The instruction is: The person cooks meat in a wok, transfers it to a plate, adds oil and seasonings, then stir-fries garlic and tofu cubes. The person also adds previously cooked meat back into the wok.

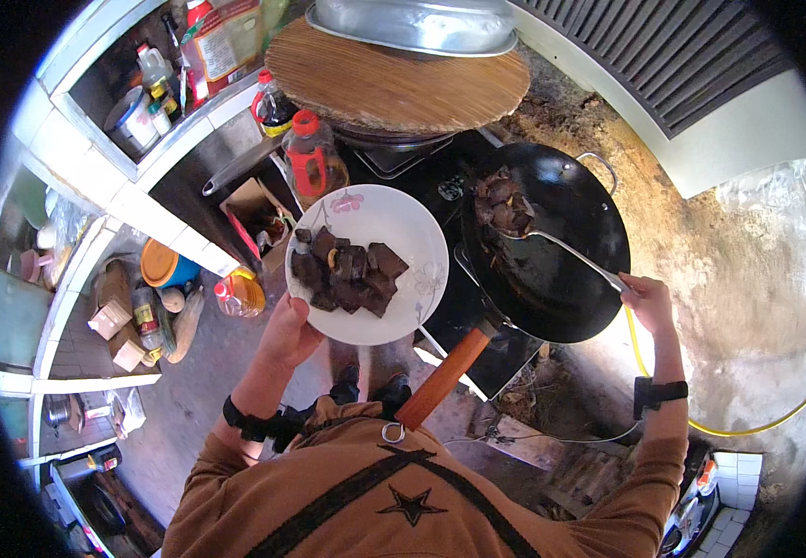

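Note:
My left hand (290, 336) grips the near left rim of a white floral plate (413, 230). Dark brown chunks of food (350, 275) lie on the plate's left and middle part. My right hand (648, 303) is closed around the handle end of a metal spatula or ladle (574, 254). Its head is in the black wok (563, 293), at the upper left, under a heap of more dark chunks (504, 202). The wok stands on a black stove (469, 157), its wooden handle (444, 376) pointing towards my body. The plate is left of the wok.
A round wooden lid (403, 84) with a metal basin (417, 24) on it stands behind the plate. Red-capped bottles (312, 157) are beside the stove. An oil bottle (240, 293) stands at the left. A yellow hose (744, 431) runs along the right.

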Demonstrator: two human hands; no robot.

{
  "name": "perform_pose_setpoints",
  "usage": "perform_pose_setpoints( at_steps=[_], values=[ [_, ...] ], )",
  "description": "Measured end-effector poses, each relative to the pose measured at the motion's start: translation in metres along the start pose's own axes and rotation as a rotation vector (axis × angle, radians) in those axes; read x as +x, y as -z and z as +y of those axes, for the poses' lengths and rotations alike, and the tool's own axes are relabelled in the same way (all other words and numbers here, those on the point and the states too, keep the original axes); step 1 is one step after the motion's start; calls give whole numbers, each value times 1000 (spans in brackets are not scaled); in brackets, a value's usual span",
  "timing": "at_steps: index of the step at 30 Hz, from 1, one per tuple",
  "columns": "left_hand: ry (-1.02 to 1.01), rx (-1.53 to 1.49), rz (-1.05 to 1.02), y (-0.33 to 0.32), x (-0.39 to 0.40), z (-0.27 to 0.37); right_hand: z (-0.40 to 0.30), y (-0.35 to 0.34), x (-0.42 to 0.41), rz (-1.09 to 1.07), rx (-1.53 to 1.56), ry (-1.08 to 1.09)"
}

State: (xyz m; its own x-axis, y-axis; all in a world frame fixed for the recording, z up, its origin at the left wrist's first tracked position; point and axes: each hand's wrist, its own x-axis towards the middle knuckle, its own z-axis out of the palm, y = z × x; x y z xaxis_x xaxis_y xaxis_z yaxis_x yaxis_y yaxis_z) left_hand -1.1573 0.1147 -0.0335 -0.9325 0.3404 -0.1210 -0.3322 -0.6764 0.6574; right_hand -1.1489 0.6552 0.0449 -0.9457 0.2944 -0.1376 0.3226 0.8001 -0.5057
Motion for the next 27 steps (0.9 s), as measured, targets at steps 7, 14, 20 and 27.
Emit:
perform_pose_setpoints(
  at_steps=[7,14,20,27],
  values=[
    [35,-31,-97,-4,18,-2,-4,-4,-43,64,-1,-137],
    [135,-26,-169,-18,39,-7,-18,37,-110,205,52,32],
    [240,15,-221,-50,57,-23,-86,76,-167,277,-87,215],
    [278,-157,-320,-78,65,-38,-181,66,-212,466,-482,430]
  ],
)
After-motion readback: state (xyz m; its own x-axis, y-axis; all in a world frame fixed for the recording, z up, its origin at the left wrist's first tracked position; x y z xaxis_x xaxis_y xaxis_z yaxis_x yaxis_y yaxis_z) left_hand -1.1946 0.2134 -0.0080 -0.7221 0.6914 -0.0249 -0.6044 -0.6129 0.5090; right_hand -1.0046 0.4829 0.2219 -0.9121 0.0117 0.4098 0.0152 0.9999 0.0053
